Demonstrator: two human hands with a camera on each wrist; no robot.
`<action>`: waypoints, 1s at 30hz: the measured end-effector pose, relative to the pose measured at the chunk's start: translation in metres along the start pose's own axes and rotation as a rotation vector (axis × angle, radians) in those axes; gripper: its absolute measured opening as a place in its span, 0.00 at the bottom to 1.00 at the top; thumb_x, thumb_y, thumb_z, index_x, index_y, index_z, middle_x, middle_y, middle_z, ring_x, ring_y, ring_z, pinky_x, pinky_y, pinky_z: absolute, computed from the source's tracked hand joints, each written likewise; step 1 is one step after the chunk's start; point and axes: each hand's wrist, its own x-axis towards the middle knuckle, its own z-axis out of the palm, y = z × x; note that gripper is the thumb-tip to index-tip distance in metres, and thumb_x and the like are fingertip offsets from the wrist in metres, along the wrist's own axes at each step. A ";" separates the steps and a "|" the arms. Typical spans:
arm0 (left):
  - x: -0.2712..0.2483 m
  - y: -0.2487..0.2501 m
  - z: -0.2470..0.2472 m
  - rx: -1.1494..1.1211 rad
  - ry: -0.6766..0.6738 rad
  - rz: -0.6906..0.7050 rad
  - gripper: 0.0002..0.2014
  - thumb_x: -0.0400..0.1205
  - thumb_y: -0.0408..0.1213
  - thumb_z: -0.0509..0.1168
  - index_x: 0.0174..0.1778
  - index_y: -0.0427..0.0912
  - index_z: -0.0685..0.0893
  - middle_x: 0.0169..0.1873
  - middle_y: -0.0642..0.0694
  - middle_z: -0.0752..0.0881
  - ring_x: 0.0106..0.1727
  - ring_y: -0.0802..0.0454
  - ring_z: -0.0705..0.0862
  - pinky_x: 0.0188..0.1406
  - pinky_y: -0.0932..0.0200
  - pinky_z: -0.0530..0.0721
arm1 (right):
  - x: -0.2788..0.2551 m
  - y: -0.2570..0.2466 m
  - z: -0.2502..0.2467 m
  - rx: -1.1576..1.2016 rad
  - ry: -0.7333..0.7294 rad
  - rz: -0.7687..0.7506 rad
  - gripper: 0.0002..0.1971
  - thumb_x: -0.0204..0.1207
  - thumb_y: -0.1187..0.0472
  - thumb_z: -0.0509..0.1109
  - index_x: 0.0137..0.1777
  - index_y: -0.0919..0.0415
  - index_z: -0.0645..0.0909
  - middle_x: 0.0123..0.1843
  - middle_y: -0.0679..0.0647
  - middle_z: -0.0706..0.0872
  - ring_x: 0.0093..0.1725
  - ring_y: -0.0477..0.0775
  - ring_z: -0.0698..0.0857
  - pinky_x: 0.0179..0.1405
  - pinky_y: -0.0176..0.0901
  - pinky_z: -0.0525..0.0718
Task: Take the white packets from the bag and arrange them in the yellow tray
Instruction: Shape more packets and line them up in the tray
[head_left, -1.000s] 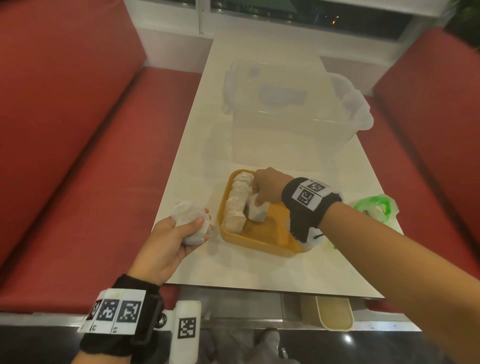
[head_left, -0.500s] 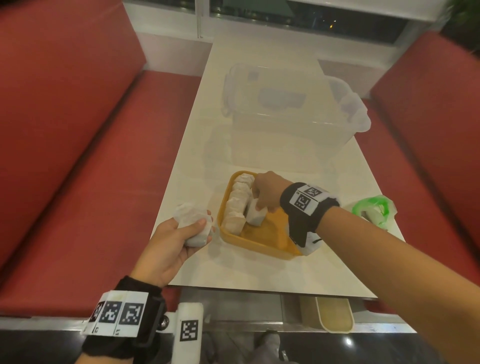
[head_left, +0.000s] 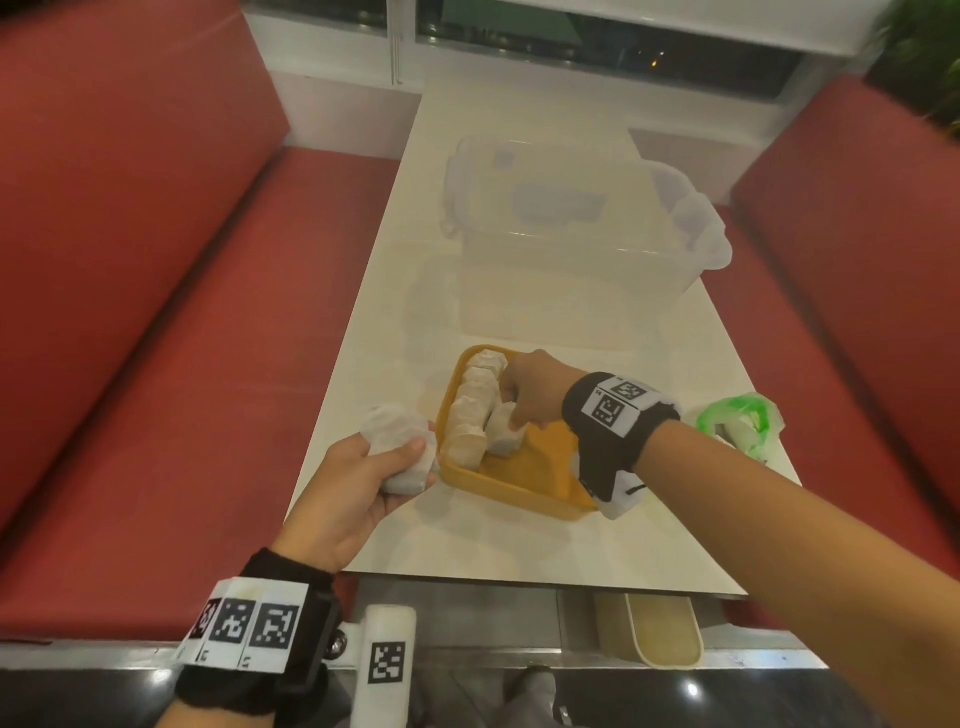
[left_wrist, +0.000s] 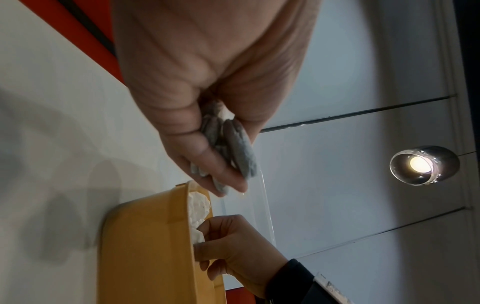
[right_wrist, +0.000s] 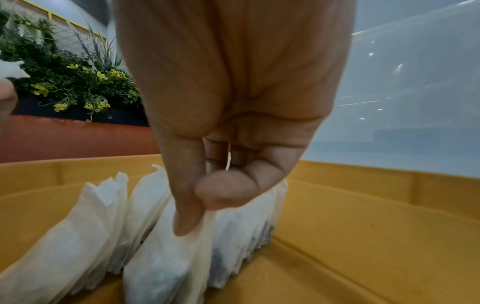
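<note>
A yellow tray (head_left: 524, 470) lies near the table's front edge, with a row of white packets (head_left: 475, 408) standing along its left wall. My right hand (head_left: 524, 400) reaches into the tray and pinches the top of one white packet (right_wrist: 166, 261) beside the row (right_wrist: 85, 226). Left of the tray, my left hand (head_left: 363, 478) grips a bunch of white packets (head_left: 397, 441) just above the table; they show between the fingers (left_wrist: 228, 152) in the left wrist view. The green bag (head_left: 740, 423) lies at the table's right edge.
A large clear plastic box (head_left: 576, 234) stands behind the tray in the middle of the white table (head_left: 467, 535). Red bench seats (head_left: 156, 364) run along both sides. A small cream bin (head_left: 662, 629) sits below the table's front edge.
Both hands keep their hold and place. The right hand has shifted the pinched packet slightly against the row.
</note>
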 end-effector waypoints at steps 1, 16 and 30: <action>0.000 0.000 0.001 0.006 -0.007 -0.001 0.12 0.80 0.27 0.66 0.59 0.32 0.84 0.49 0.39 0.89 0.48 0.46 0.89 0.39 0.62 0.88 | 0.000 0.000 0.000 -0.012 0.006 -0.001 0.10 0.71 0.63 0.78 0.46 0.61 0.79 0.32 0.50 0.78 0.26 0.47 0.78 0.24 0.35 0.76; 0.002 -0.003 0.002 0.014 -0.007 -0.017 0.13 0.80 0.27 0.67 0.61 0.31 0.83 0.46 0.40 0.89 0.47 0.46 0.89 0.39 0.61 0.89 | 0.000 0.000 -0.001 -0.020 0.008 0.016 0.14 0.78 0.68 0.69 0.63 0.65 0.81 0.39 0.58 0.83 0.32 0.55 0.83 0.26 0.38 0.81; 0.003 -0.004 0.002 0.003 0.005 -0.023 0.15 0.80 0.27 0.66 0.62 0.30 0.82 0.45 0.40 0.90 0.47 0.45 0.90 0.37 0.61 0.89 | 0.000 0.000 -0.002 -0.038 0.039 0.020 0.14 0.75 0.63 0.74 0.59 0.67 0.83 0.37 0.55 0.83 0.26 0.50 0.80 0.28 0.39 0.83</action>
